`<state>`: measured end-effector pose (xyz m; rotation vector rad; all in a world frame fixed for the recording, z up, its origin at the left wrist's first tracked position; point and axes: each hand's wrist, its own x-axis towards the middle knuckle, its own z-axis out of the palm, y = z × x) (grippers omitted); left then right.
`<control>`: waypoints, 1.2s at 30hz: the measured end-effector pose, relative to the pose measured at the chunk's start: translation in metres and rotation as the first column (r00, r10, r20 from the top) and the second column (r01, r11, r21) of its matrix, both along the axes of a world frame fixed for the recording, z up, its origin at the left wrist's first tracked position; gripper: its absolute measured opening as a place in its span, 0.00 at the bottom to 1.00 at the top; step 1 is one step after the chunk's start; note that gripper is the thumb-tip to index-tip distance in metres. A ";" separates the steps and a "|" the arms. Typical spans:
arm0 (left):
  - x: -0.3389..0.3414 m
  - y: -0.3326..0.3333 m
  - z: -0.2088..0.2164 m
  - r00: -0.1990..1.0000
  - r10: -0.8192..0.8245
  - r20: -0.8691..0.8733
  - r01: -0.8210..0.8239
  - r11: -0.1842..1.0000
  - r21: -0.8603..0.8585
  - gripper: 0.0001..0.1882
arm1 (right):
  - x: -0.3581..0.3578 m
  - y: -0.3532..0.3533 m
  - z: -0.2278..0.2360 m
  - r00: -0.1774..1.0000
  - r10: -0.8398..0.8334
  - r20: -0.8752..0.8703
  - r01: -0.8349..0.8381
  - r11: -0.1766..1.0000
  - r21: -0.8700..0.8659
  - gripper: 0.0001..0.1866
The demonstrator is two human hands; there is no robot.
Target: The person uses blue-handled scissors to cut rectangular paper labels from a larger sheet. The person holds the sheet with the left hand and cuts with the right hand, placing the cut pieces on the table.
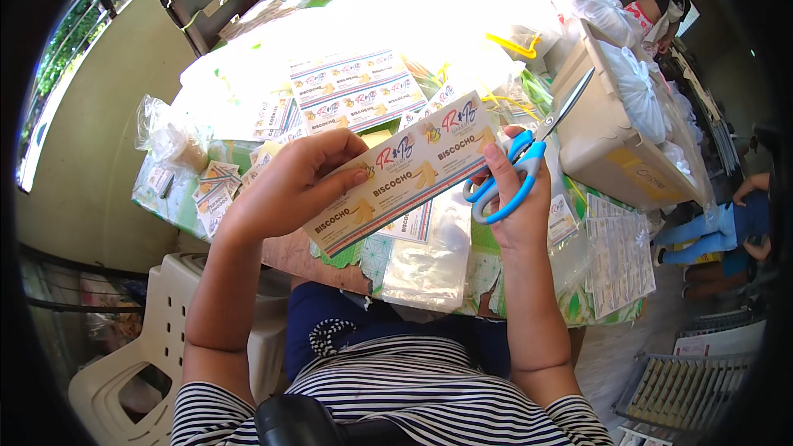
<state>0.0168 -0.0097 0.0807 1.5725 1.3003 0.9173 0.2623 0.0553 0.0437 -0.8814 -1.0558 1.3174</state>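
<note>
Two hands share one strip of printed labels (413, 175), which hangs tilted above the near edge of the table, its right end higher than its left. Your left hand (285, 177) grips the left end, with the thumb across the printed face and the other fingers bent round above and behind, partly hidden by the card. Your right hand (520, 202) is closed around the blue-handled scissors (546, 124), and its thumb lies at the strip's right end. You have the blades pointing up and to the right, away from the strip; how your fingers sit in the handle loops cannot be fully told.

Beyond the strip, a larger uncut label sheet (355, 92) lies flat on the green-patterned table cover (178, 208). Small cut labels (216, 196) lie loosely overlapped to your left, near a clear plastic bag (157, 125). Close to you, below the strip, clear plastic pouches (425, 268) lie at the table edge. More label sheets (618, 258) rest at your right, near a beige bin (591, 136) packed with white plastic bags (634, 87). A beige plastic chair (161, 322) stands beside you on the left.
</note>
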 end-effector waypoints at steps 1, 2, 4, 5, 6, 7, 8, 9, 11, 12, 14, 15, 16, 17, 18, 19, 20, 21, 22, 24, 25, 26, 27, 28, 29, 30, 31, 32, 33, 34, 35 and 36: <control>-0.001 0.001 0.000 1.000 0.002 0.019 -0.002 1.000 -0.001 0.08 | 0.002 0.000 -0.001 1.000 0.006 0.022 -0.006 1.000 0.002 0.21; -0.003 0.001 0.000 0.999 0.005 0.038 -0.004 1.000 -0.003 0.08 | 0.004 0.000 -0.002 0.999 0.028 0.032 -0.028 0.999 0.020 0.21; -0.010 0.003 0.002 0.997 0.040 0.064 -0.040 0.999 0.000 0.08 | 0.014 -0.003 -0.002 0.987 0.150 0.063 -0.146 0.988 -0.056 0.22; -0.017 0.003 0.005 0.995 0.074 0.069 -0.075 0.997 0.004 0.08 | 0.019 -0.007 -0.002 0.972 0.226 0.056 -0.222 0.972 -0.077 0.22; -0.025 0.004 0.008 0.991 0.110 0.075 -0.111 0.994 0.008 0.08 | 0.026 -0.013 -0.002 0.913 0.350 0.212 -0.328 0.936 -0.130 0.32; -0.032 0.005 0.010 0.984 0.132 0.117 -0.134 0.991 0.015 0.09 | 0.029 -0.020 -0.004 0.858 0.421 0.293 -0.404 0.907 -0.119 0.32; -0.039 0.006 0.013 0.984 0.147 0.105 -0.149 0.989 0.011 0.09 | 0.031 -0.028 -0.005 0.793 0.483 0.371 -0.477 0.871 -0.115 0.32; -0.044 0.006 0.014 0.981 0.164 0.100 -0.165 0.986 -0.001 0.09 | 0.031 -0.032 -0.007 0.712 0.527 0.464 -0.520 0.840 -0.154 0.33; -0.051 0.006 0.016 0.983 0.160 0.092 -0.162 0.987 0.012 0.09 | 0.030 -0.039 -0.006 0.573 0.563 0.596 -0.620 0.773 -0.133 0.34; -0.052 0.006 0.016 0.983 0.159 0.087 -0.160 0.987 0.011 0.09 | 0.030 -0.042 -0.005 0.494 0.560 0.665 -0.648 0.747 -0.147 0.35; -0.050 0.007 0.016 0.989 0.128 0.078 -0.129 0.992 -0.003 0.09 | 0.024 -0.044 -0.002 0.457 0.581 0.674 -0.659 0.730 -0.182 0.36; -0.049 0.007 0.016 0.991 0.113 0.073 -0.113 0.994 -0.009 0.09 | 0.020 -0.044 0.000 0.436 0.580 0.688 -0.669 0.720 -0.183 0.36; -0.047 0.007 0.016 0.993 0.091 0.077 -0.090 0.996 -0.020 0.09 | 0.017 -0.043 0.002 0.435 0.603 0.669 -0.679 0.708 -0.196 0.36; -0.046 0.007 0.017 0.994 0.071 0.081 -0.069 0.997 -0.029 0.09 | 0.014 -0.042 0.004 0.439 0.621 0.649 -0.680 0.702 -0.212 0.35; -0.045 0.006 0.018 0.995 0.053 0.086 -0.050 0.998 -0.039 0.09 | 0.011 -0.041 0.006 0.445 0.630 0.636 -0.697 0.690 -0.196 0.34; -0.045 0.006 0.019 0.996 0.047 0.080 -0.044 0.999 -0.032 0.09 | 0.009 -0.040 0.007 0.454 0.633 0.627 -0.722 0.674 -0.157 0.33; -0.045 0.005 0.020 0.996 0.042 0.074 -0.040 0.999 -0.025 0.09 | 0.007 -0.040 0.008 0.456 0.656 0.602 -0.721 0.669 -0.182 0.32; -0.045 0.004 0.021 0.997 0.037 0.068 -0.036 0.999 -0.018 0.09 | 0.005 -0.040 0.008 0.461 0.671 0.580 -0.728 0.660 -0.186 0.31; -0.046 0.003 0.022 0.998 0.036 0.060 -0.035 0.999 -0.027 0.09 | 0.004 -0.040 0.008 0.467 0.687 0.557 -0.734 0.653 -0.190 0.31; -0.048 0.002 0.025 0.998 0.034 0.045 -0.032 0.999 -0.044 0.09 | 0.002 -0.039 0.008 0.476 0.681 0.556 -0.731 0.658 -0.181 0.30; -0.048 0.001 0.026 0.999 0.029 0.039 -0.027 0.998 -0.050 0.08 | 0.002 -0.039 0.007 0.481 0.679 0.555 -0.729 0.661 -0.177 0.30; -0.048 0.000 0.027 0.999 0.024 0.032 -0.022 0.998 -0.056 0.08 | 0.002 -0.039 0.007 0.477 0.683 0.553 -0.733 0.656 -0.179 0.30; -0.048 -0.001 0.028 0.999 0.019 0.028 -0.017 0.998 -0.067 0.08 | 0.002 -0.039 0.007 0.473 0.688 0.551 -0.736 0.652 -0.182 0.30; -0.048 -0.001 0.029 1.000 0.014 0.023 -0.013 0.998 -0.064 0.08 | 0.002 -0.039 0.007 0.472 0.690 0.550 -0.743 0.646 -0.173 0.30; -0.048 -0.002 0.029 1.000 0.011 0.019 -0.009 0.998 -0.066 0.08 | 0.001 -0.038 0.008 0.460 0.699 0.547 -0.743 0.640 -0.194 0.31; -0.047 -0.002 0.029 0.999 -0.006 0.034 0.008 0.998 -0.060 0.08 | 0.001 -0.038 0.008 0.451 0.707 0.544 -0.747 0.633 -0.205 0.31; -0.046 -0.002 0.030 1.000 0.005 0.015 -0.004 0.998 -0.062 0.08 | 0.001 -0.038 0.009 0.441 0.715 0.542 -0.750 0.625 -0.215 0.31; -0.046 -0.002 0.030 1.000 0.003 0.014 -0.002 0.998 -0.057 0.08 | 0.001 -0.038 0.009 0.450 0.718 0.531 -0.754 0.624 -0.206 0.32; -0.045 -0.001 0.030 1.000 0.000 0.019 0.001 0.999 -0.052 0.09 | 0.001 -0.038 0.009 0.458 0.721 0.521 -0.757 0.623 -0.196 0.32; -0.045 -0.001 0.030 1.000 0.001 0.019 0.000 0.999 -0.050 0.09 | 0.001 -0.038 0.009 0.466 0.723 0.510 -0.761 0.622 -0.186 0.33; -0.044 -0.001 0.030 1.000 -0.001 0.024 0.002 0.999 -0.049 0.08 | 0.000 -0.038 0.009 0.467 0.723 0.509 -0.761 0.622 -0.186 0.33; -0.044 -0.001 0.030 0.999 -0.008 0.038 0.010 0.999 -0.047 0.08 | 0.000 -0.038 0.009 0.468 0.724 0.507 -0.761 0.622 -0.185 0.33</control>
